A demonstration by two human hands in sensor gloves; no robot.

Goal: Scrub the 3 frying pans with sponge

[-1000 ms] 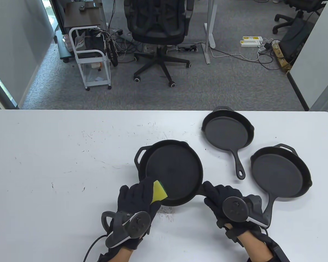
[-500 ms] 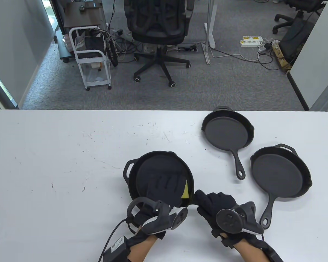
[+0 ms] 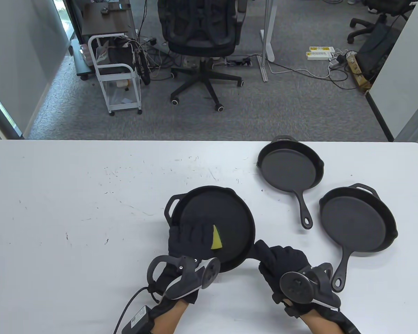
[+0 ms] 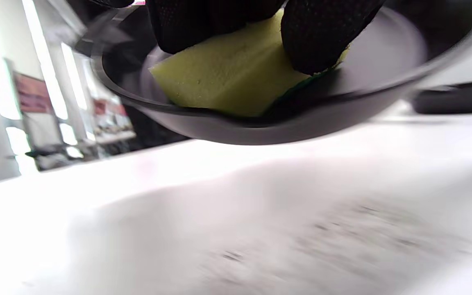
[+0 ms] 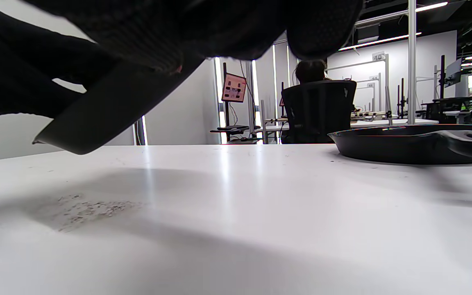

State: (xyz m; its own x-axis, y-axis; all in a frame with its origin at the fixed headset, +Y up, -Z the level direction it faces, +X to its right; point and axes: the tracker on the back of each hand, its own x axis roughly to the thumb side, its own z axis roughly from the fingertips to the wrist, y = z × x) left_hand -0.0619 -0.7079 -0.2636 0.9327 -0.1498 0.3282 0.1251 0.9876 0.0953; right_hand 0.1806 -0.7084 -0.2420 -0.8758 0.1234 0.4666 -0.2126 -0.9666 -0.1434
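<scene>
Three black cast-iron frying pans are on the white table. The nearest pan [image 3: 223,208] is lifted off the table and tilted, as the left wrist view shows. My right hand [image 3: 282,261] grips its handle at the lower right. My left hand [image 3: 190,238] is inside this pan, holding a yellow sponge [image 3: 216,239] [image 4: 228,78] with a green scrub side against the pan's floor. A second pan [image 3: 289,168] lies at the back right. The third pan [image 3: 357,221] lies at the right, its handle pointing toward me.
Dark crumbs [image 5: 84,209] speckle the table [image 3: 73,208] under the lifted pan. Beyond the table's far edge are a black office chair [image 3: 200,31], a white wire cart [image 3: 116,73] and cables on the grey floor.
The held pan has shifted right and back. My left hand with the sponge has moved with it across the pan's floor, the sponge now showing nearer the middle.
</scene>
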